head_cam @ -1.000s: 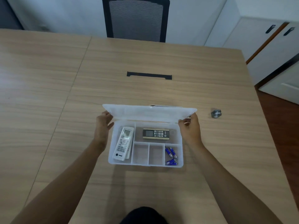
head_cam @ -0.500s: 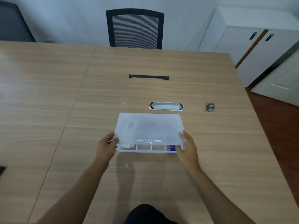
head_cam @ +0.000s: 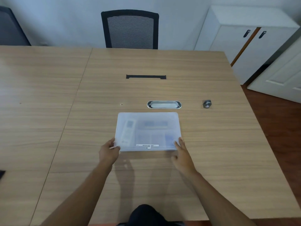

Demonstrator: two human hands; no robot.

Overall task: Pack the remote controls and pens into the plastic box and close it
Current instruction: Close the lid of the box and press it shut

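The translucent plastic box (head_cam: 148, 115) lies on the wooden table with its lid down flat. Through the lid I make out a white remote control (head_cam: 127, 132) on the left, a dark remote (head_cam: 153, 124) at the back, and blue items (head_cam: 169, 138) at the front right, all blurred. My left hand (head_cam: 108, 151) grips the box's front left corner, thumb on the lid. My right hand (head_cam: 181, 154) rests its fingers on the front right corner. A barcode sticker (head_cam: 147, 145) runs along the lid's front edge.
A metal oval cable grommet (head_cam: 164, 104) sits just behind the box, and a small grey metal object (head_cam: 206, 103) lies to the right. A black slot (head_cam: 146, 77) is farther back. A mesh office chair (head_cam: 130, 29) stands beyond the table; white cabinets (head_cam: 244, 38) are at the right.
The lid swung down from upright and now lies flat on the box. Both hands moved from the lid's back corners to the front corners.
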